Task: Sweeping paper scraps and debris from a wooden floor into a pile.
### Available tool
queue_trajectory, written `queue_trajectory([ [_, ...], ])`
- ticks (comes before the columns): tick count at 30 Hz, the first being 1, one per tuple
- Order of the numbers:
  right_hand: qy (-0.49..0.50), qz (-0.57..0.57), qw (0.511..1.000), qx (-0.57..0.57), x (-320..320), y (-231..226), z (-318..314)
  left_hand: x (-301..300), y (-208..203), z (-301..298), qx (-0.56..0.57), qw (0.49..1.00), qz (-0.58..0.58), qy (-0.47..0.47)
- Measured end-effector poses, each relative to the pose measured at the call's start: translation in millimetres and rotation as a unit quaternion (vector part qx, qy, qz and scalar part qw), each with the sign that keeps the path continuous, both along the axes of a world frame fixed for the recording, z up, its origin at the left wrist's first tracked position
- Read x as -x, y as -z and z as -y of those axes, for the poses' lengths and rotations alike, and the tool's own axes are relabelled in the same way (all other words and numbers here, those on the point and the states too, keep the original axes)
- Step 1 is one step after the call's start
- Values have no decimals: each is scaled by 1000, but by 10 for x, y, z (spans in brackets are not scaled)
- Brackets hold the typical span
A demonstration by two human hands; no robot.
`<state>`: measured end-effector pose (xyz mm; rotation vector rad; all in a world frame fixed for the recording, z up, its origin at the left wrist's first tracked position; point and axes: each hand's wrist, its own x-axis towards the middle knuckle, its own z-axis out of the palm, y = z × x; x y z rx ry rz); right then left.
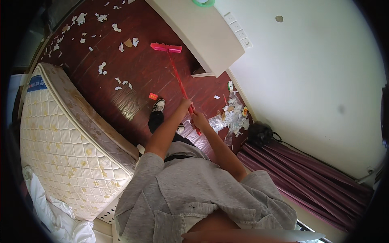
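Both my hands grip the red handle of a broom [176,74]. My left hand [187,105] is wrapped round the handle farther from me, and my right hand [198,119] closes on it nearer its end. The broom reaches away from me over the dark red wooden floor, and its pink head [166,47] lies beside the beige cabinet. White paper scraps [102,68] are strewn over the floor to the left of the broom. A small red card [153,96] lies by my left shoe [159,105].
To the left stands a bed with a quilted mattress [69,137]. A beige cabinet [210,44] juts from the white wall at upper right. Right of my hands lies a heap of plastic and paper litter [231,117], near a black bag [259,133] and purple curtain [300,174].
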<state>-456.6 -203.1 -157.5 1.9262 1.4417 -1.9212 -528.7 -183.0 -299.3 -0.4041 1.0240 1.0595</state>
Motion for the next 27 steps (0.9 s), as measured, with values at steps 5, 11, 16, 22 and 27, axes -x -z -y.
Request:
queue_trajectory([
  [5, -37, 35, 999, 15, -896, -260, 324, -932, -431, 348, 56, 998, -32, 26],
  [11, 11, 2, 998, 68, -1774, -978, 843, -1743, -890, 897, 138, 984, 74, 84],
  [16, -98, -17, 995, -5, -2194, -1115, 1010, -1929, -1289, 1093, 126, 987, 81, 66],
  [22, 86, -118, 989, -8, -1731, -766, 789, -1587, -1038, 764, -64, 997, -39, -7],
  [27, 183, -136, 972, -47, -1136, -388, 523, -1050, -748, 310, -129, 991, -10, 34],
])
